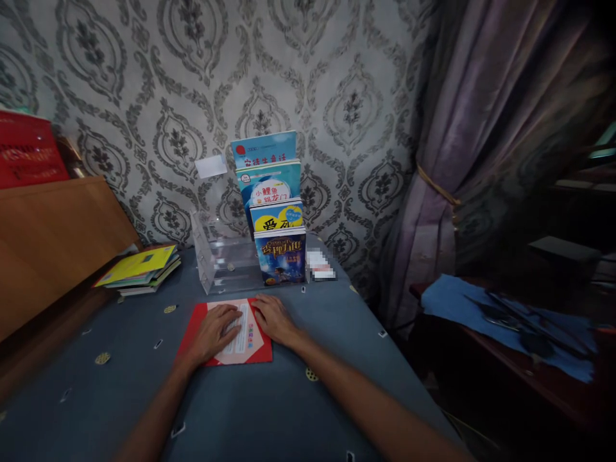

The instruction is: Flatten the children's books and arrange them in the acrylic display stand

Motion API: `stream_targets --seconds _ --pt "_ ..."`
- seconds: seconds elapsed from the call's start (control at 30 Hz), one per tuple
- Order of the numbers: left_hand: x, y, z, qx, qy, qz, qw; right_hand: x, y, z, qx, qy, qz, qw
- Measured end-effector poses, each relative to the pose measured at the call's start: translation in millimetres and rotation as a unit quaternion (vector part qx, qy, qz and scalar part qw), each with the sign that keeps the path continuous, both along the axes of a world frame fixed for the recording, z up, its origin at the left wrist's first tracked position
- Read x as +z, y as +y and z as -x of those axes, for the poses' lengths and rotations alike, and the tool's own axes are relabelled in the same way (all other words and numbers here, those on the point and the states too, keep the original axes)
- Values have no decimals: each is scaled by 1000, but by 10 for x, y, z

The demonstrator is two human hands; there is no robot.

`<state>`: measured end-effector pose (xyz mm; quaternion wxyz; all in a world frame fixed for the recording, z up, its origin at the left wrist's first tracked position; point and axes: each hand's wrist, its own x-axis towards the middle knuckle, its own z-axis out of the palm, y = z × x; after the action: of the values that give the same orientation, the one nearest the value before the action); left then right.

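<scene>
A red book (226, 335) with a pale panel on its cover lies flat on the blue-grey tablecloth (269, 410). My left hand (215, 330) rests on the book with fingers spread flat. My right hand (273, 317) lies flat at the book's right edge, fingers stretched out and touching it. Just beyond stands a clear acrylic rack (219, 256) holding several upright books (274, 212) in stepped rows at its right side; its left half holds nothing.
A stack of flat books (142, 269) topped by a yellow one lies at the left back. A wooden board (48, 237) and red box (26, 151) stand left. Patterned wallpaper is behind, a purple curtain (481, 147) right, and blue cloth (505, 321) covers a side table.
</scene>
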<state>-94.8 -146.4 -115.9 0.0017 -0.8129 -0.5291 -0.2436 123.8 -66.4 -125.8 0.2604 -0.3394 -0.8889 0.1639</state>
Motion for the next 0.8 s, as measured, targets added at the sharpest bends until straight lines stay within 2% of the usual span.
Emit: stream_targets --seconds 0.17,0.4,0.57,0.8 --pt "32 -3 -36 -3 26 -1 1000 -15 14 4 3 6 -8 1000" --pt "-20 11 -48 -8 43 -27 999 13 -11 -2 -8 7 -11 1000" --pt "-49 6 -53 -23 55 -35 998 -37 20 13 -9 12 -11 1000" --pt "0 -41 -10 -37 77 37 996 -102 59 23 -2 24 -9 1000"
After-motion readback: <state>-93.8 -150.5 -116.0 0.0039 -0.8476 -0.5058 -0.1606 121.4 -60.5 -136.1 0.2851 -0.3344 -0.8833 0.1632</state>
